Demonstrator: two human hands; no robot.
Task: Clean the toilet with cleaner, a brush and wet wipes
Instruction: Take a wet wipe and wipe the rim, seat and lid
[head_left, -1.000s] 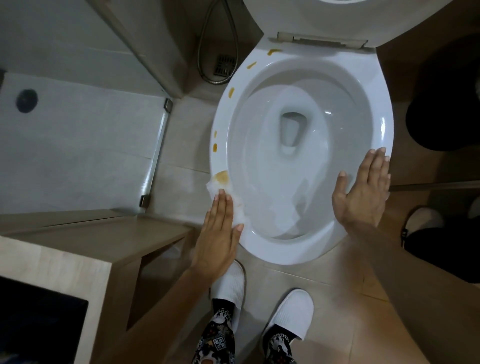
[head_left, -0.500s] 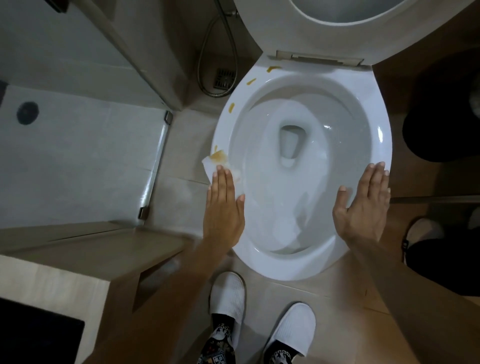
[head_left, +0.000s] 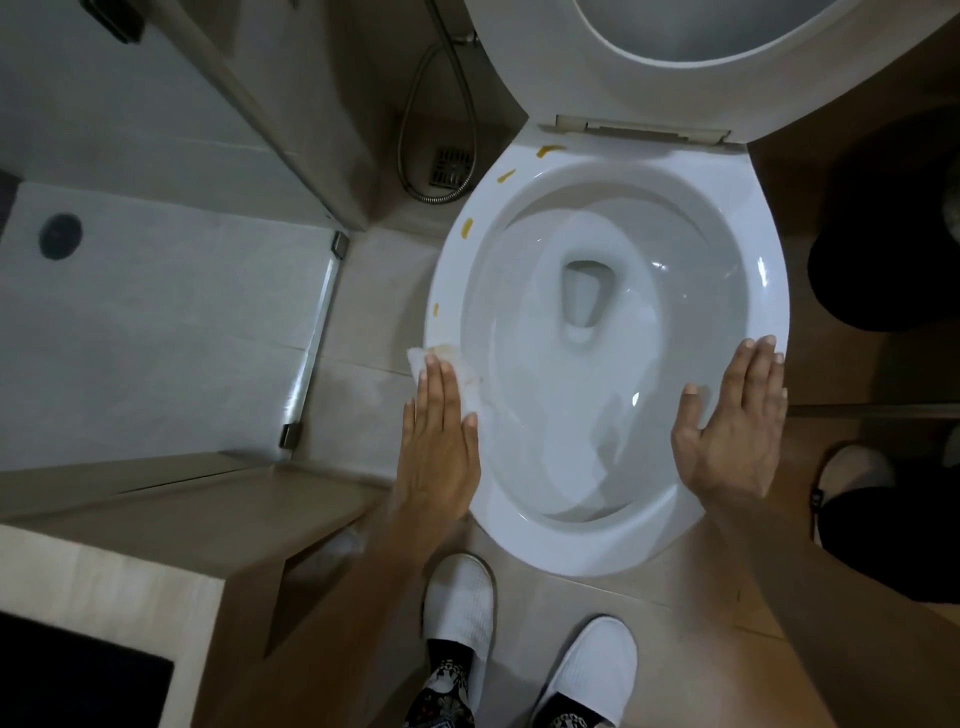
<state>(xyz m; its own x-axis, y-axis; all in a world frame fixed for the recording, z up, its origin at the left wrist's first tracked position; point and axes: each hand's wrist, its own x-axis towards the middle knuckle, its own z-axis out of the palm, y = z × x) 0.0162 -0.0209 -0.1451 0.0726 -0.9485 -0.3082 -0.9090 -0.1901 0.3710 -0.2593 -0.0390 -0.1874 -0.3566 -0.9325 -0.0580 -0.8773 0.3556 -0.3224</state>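
Note:
A white toilet (head_left: 753, 218) stands open below me, its seat and lid raised at the top. Several yellow-brown stains (head_left: 466, 227) dot the rim's left side. My left hand (head_left: 439, 441) lies flat with straight fingers on a white wet wipe (head_left: 470, 384), pressing it on the left rim over a faint smear. My right hand (head_left: 732, 431) rests flat on the right rim, fingers straight, holding nothing. Wet paper lies inside the bowl (head_left: 597, 431).
A glass shower partition (head_left: 311, 353) stands to the left, with a floor drain (head_left: 451, 167) and metal hose (head_left: 410, 130) behind it. A wooden counter (head_left: 130, 530) sits at lower left. A black bin (head_left: 883, 223) stands right. My white slippers (head_left: 457, 603) are on the tiles.
My left hand has slid the wipe farther up the left rim, smearing away the large stain there. My right hand has stayed on the right rim.

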